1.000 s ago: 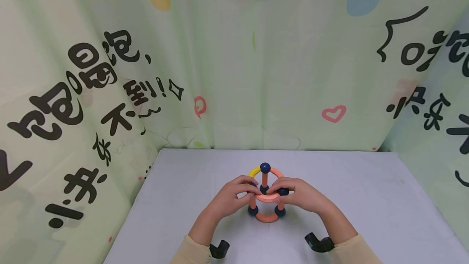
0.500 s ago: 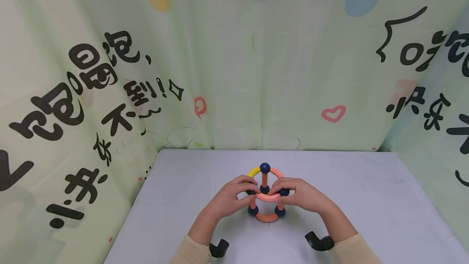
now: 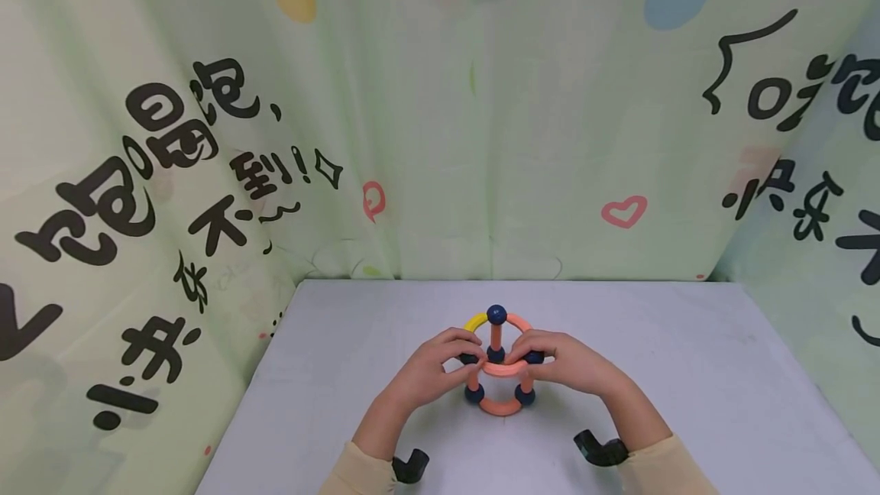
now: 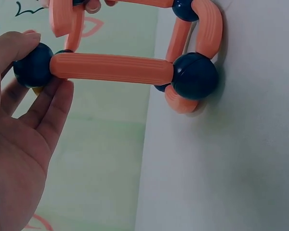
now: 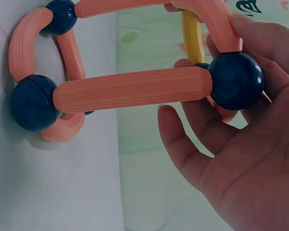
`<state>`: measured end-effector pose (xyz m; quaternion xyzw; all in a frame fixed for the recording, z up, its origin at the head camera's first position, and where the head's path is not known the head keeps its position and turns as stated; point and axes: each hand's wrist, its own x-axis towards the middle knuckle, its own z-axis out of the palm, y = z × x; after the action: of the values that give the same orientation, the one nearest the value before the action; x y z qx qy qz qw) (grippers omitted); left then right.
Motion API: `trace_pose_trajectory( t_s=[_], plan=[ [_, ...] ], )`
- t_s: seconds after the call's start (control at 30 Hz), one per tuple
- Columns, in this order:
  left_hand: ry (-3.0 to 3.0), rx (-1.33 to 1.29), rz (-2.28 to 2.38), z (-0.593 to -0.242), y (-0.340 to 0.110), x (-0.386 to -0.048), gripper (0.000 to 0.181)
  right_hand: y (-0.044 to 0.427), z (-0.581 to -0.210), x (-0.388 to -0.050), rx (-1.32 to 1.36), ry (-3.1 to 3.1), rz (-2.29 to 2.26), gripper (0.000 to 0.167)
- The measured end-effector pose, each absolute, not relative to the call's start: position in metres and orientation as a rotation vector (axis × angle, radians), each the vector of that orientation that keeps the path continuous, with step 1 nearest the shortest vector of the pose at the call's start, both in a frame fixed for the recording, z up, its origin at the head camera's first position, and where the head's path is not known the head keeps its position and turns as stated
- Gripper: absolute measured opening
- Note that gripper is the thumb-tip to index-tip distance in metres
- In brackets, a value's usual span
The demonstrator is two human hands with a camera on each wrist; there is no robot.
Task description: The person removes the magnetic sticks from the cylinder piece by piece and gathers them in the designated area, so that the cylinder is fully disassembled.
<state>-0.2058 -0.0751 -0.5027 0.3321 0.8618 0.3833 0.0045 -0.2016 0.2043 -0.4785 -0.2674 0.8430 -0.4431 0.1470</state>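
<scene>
A toy frame of ribbed salmon-pink rods (image 3: 500,407) and dark blue balls (image 3: 497,315) stands on the table between both hands, with two ring-like levels and one upright post on top. My left hand (image 3: 440,365) pinches the upper left ball (image 4: 33,65) between thumb and fingers. My right hand (image 3: 567,363) holds the upper right ball (image 5: 236,81), its thumb along a curved pink rod (image 3: 505,368). That rod meets the right ball; in the left wrist view its other end looks apart from the left ball. A yellow curved rod (image 3: 475,321) shows at the back left.
The white table (image 3: 330,403) ends at a pale green curtain (image 3: 440,136) with printed black characters and hearts. Black brackets (image 3: 411,466) jut from both wrists, below the beige sleeves.
The right hand and the front curved rod have shifted slightly right. More of the left ball now shows beneath the left fingers. The lower part of the frame stays in place.
</scene>
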Motion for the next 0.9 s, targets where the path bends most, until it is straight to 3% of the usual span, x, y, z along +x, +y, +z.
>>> trace_pose_trajectory(
  t_s=[0.23, 0.67, 0.9],
  plan=[
    [2.709, 1.041, 1.250, -0.506, -0.075, -0.204, 0.034, 0.205, -0.481, -0.202, -0.820, 2.422, -1.320, 0.020],
    [2.781, 0.983, 1.411, -0.523, -0.074, -0.201, 0.041, 0.201, -0.478, -0.200, -0.739, 2.465, -1.310, 0.010],
    [2.768, 0.869, 1.489, -0.528, -0.073, -0.199, 0.039, 0.202, -0.478, -0.197, -0.693, 2.547, -1.276, 0.024]
  ],
)
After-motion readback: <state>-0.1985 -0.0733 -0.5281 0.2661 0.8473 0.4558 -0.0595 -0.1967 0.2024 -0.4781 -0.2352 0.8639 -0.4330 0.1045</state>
